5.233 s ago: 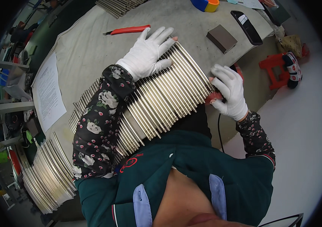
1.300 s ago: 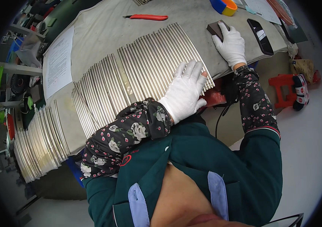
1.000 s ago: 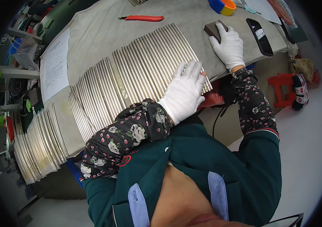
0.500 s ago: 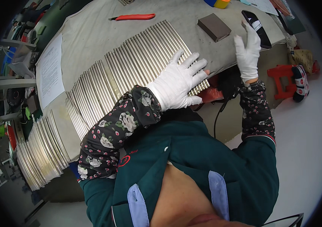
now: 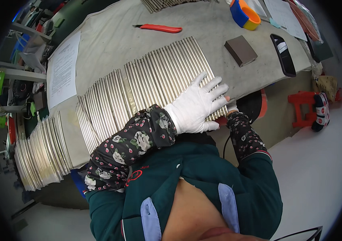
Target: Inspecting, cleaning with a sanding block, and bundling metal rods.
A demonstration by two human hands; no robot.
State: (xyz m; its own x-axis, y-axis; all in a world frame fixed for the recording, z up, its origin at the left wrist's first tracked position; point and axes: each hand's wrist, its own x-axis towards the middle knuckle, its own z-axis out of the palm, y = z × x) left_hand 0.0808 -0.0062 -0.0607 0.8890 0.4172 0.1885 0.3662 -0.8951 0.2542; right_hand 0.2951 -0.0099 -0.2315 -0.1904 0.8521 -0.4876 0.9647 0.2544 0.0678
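In the head view, my left hand (image 5: pixel 198 105) is lying palm-down, fingers spread, across the near right end of the row of metal rods (image 5: pixel 167 72), which is resting on the cloth-covered table (image 5: pixel 110 40). My right hand (image 5: pixel 232 107) is showing only partly beside those fingertips, so I cannot tell its grip. Beyond, a brown block (image 5: pixel 241 50) is sitting near a phone (image 5: pixel 283 56).

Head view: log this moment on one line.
left hand: spread over metal rods | right hand: mostly hidden, beside left hand | brown block: on cloth, untouched | red cutter: on cloth, untouched
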